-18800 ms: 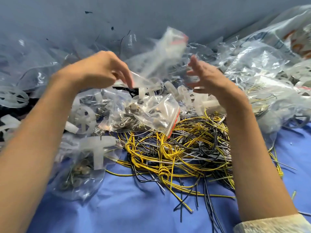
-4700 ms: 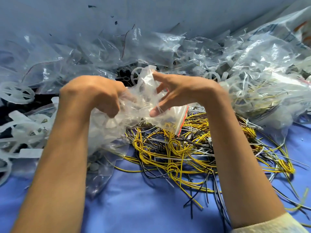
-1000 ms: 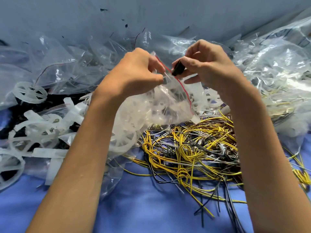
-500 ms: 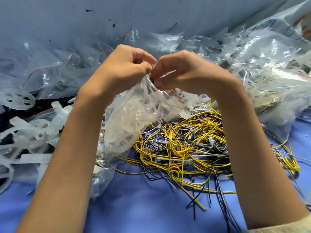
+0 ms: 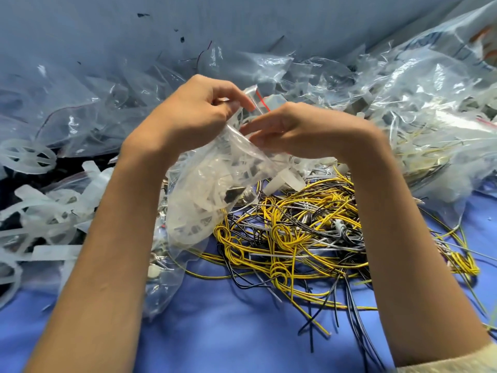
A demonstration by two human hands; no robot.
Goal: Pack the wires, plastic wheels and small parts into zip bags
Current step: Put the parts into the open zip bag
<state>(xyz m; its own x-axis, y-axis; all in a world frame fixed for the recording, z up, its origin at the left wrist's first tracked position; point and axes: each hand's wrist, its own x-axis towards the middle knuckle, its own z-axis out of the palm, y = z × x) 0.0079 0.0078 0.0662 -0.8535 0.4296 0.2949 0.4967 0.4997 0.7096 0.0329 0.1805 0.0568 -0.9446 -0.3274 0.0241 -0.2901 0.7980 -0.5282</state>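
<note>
Blue-covered desk (image 5: 242, 335), strewn with wires (image 5: 295, 224) and loose wheels (image 5: 25, 157). The left hand (image 5: 193, 114) and right hand (image 5: 304, 127) both pinch the mouth of a bag (image 5: 212, 189) held above the pile; its contents sag clear, probably for pressing the zip closed.

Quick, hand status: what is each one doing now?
Left hand: pinches the top edge of the zip bag.
Right hand: pinches the same bag's top edge.
</note>
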